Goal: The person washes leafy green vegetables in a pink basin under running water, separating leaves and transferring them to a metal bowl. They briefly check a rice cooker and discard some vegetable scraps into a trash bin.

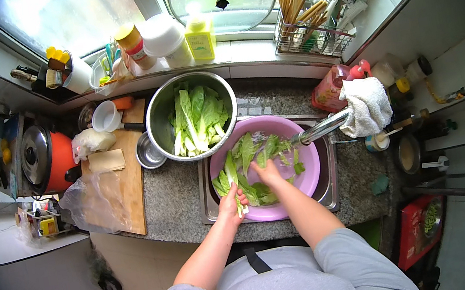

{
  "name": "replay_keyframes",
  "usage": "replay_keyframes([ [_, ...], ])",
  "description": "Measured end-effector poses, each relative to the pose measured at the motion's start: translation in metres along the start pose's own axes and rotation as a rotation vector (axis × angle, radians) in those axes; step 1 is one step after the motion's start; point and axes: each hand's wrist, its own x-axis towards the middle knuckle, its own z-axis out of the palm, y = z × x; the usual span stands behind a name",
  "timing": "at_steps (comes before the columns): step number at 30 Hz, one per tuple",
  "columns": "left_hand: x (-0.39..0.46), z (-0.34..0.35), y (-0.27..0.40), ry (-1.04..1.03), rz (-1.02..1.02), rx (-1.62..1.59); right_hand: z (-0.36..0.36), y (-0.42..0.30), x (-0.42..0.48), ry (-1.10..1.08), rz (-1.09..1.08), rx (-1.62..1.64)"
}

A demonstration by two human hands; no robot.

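Note:
A purple plastic basin [312,178] sits in the metal sink [333,183] with water and loose green leaves in it. My left hand [232,204] grips the pale stalk ends of long leafy greens [230,170] over the basin's near left side. Inside the basin, my right hand [267,171] is among leaves [248,151]; its fingers are partly hidden, so its hold is unclear. Up and to the left, a steel pot [156,144] holds more leafy greens [197,114], stalks toward me. The faucet [320,129] reaches over the basin from the right.
At left, a wooden cutting board [134,203] bears a plastic bag [96,200]; a small metal bowl [149,152] touches the pot's side. A red cooker [57,160] stands farther left. A white cloth [364,106] hangs on the faucet, beside a pink pump bottle [331,89].

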Motion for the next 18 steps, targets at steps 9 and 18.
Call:
replay_keyframes([
  [9, 0.005, -0.002, 0.001, 0.000, -0.015, -0.009, 0.013, 0.003, 0.011, -0.078, 0.174, 0.663],
  [18, -0.004, 0.008, 0.003, 0.007, 0.043, -0.053, 0.053, -0.012, 0.026, -0.071, 0.283, 0.713],
])
